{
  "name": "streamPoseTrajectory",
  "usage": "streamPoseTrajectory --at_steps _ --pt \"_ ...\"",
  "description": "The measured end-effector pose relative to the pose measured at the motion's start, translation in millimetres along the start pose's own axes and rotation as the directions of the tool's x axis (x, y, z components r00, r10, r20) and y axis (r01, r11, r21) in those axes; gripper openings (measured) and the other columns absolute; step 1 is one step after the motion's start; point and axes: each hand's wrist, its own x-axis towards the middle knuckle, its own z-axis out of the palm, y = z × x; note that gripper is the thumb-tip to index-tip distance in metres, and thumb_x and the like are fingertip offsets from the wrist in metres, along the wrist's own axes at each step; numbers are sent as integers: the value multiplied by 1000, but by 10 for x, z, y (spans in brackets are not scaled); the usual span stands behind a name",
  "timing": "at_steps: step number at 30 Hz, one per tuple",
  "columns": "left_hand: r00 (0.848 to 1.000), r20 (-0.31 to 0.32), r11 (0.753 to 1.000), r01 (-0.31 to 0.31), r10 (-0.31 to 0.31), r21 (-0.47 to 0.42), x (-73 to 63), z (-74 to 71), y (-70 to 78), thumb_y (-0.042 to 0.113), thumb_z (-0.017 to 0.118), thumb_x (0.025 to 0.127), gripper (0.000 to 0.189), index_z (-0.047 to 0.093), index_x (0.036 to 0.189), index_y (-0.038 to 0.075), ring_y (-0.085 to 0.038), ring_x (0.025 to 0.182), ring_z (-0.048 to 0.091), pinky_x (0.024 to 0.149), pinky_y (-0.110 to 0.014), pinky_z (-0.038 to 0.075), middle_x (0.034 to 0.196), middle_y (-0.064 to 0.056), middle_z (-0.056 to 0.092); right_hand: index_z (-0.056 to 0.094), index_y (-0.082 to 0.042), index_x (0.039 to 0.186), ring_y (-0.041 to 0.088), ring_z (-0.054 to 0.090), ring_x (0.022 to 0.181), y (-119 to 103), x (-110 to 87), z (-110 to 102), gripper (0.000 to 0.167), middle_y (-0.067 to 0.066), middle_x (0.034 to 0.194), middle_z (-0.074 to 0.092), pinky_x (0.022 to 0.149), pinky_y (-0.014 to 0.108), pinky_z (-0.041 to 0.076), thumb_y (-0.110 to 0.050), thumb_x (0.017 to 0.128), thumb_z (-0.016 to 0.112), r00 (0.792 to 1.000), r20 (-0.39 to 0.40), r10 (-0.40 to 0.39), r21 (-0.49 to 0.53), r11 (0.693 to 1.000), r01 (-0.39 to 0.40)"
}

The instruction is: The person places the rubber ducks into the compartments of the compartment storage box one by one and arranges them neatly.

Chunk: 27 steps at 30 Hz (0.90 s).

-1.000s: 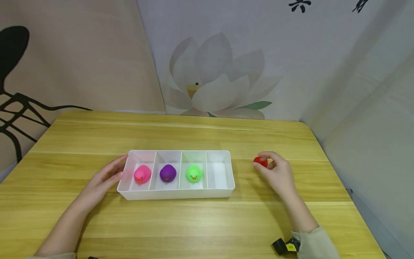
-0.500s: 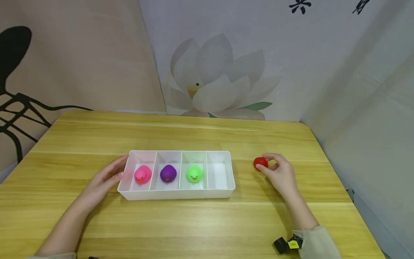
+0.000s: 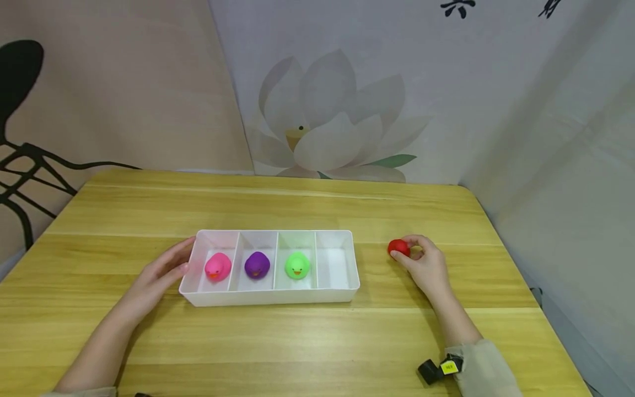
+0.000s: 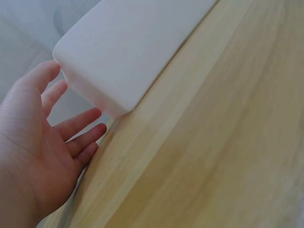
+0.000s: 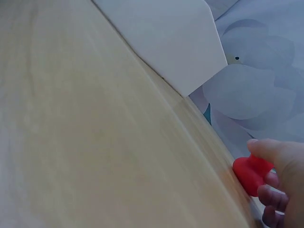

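Observation:
A white tray [image 3: 273, 298] with four walls' worth of dividers lies lengthwise on the table. Toy ducks sit in its compartments: a pink duck [image 3: 218, 267], a purple duck [image 3: 257, 265] and a green duck [image 3: 297, 265]; the rightmost compartment holds nothing. At the tray's left end my left hand [image 3: 156, 278] touches the wall with fingertips, fingers spread and fairly straight in the left wrist view. To the right of the tray, my right hand [image 3: 425, 266] pinches a red toy duck [image 5: 249, 175] between thumb and fingers, close over the wood.
The wooden table [image 3: 307, 353] reaches back to a curtain [image 3: 347, 110] printed with a large flower. A pale curtain [image 3: 570, 138] hangs along the right side. A black camera mount [image 3: 430, 372] is on the right wrist.
The right thumb and fingers have shifted on the red duck, so more of it shows now. The left hand and the tray stay in place.

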Motion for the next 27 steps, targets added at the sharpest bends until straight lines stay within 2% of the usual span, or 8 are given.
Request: streamPoseTrajectory --at_steps 17,22,27 --pt "1000 -4 1000 5 -5 7 -4 -13 -15 14 47 102 50 33 150 15 3 120 40 90 -9 34 142 -21 42 65 -9 107 20 52 64 28 12 31 38 4 98 60 54 26 43 -22 77 83 999 -10 -31 1 1000 31" --pt "1000 -4 1000 26 -26 9 -12 -7 5 16 47 102 50 33 150 17 4 120 40 89 -9 34 142 -23 41 66 -10 106 20 51 64 27 0 26 36 3 97 60 54 26 42 -22 76 83 999 -28 -41 -19 999 40" --pt "999 -8 999 49 -49 9 -18 1 20 17 47 102 49 34 150 18 3 120 41 89 -10 34 142 -20 42 67 -10 105 19 51 65 10 -14 15 33 3 97 60 54 25 42 -19 77 83 998 -48 -45 -21 999 44"
